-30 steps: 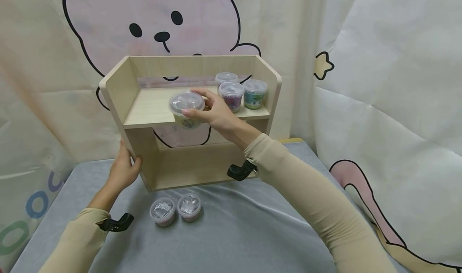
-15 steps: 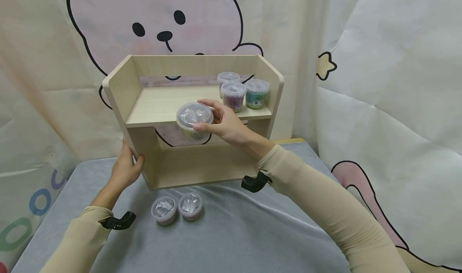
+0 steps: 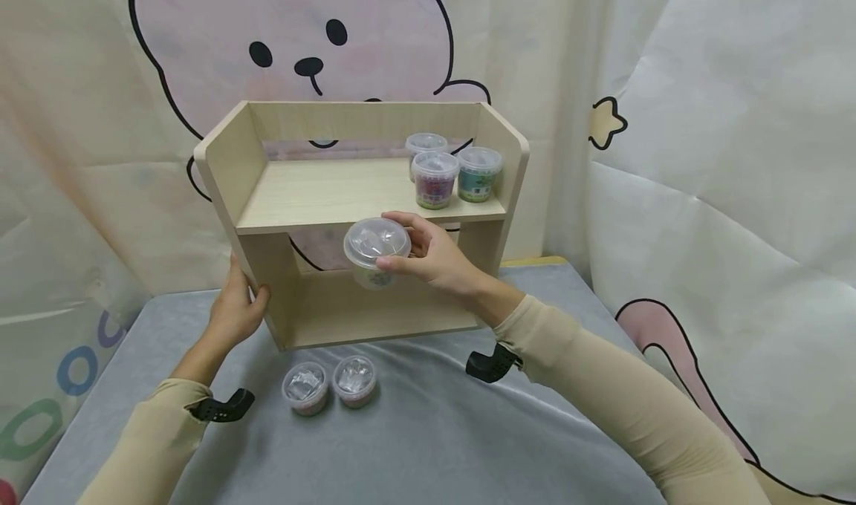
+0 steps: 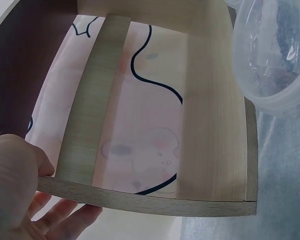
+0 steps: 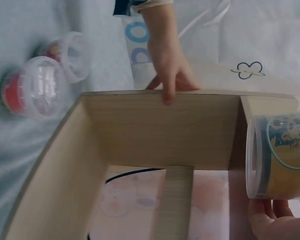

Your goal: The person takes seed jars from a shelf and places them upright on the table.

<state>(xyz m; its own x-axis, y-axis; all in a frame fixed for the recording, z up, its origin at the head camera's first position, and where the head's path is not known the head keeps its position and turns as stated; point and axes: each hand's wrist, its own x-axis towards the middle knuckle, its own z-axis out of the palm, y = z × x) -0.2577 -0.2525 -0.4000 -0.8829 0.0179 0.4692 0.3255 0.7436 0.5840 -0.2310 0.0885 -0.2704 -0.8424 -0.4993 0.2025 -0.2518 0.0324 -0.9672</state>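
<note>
A clear-lidded plastic tub (image 3: 376, 243), yellowish with a printed pattern, is held in the air by my right hand (image 3: 435, 258). Thumb and fingers pinch its side, and it hovers before the opening of the shelf's lower compartment. In the right wrist view the tub (image 5: 285, 155) covers part of the shelf. My left hand (image 3: 235, 308) grips the left side panel of the light wooden shelf (image 3: 384, 315). The left wrist view has the thumb inside the panel's edge and the fingers (image 4: 72, 220) outside. Upper shelf, right end: a purple tub (image 3: 435, 182), a teal tub (image 3: 478, 176) and another tub (image 3: 425, 143) behind.
Two lidded tubs, a left one (image 3: 305, 388) and a right one (image 3: 355, 380), stand on the grey-blue cloth (image 3: 428, 438) in front of the shelf. Printed curtains (image 3: 722, 156) hang behind and to the right. Each wrist wears a black camera band.
My right hand has lowered the tub and brought it slightly right, from the upper board's front edge to before the lower compartment. My left hand stays on the side panel.
</note>
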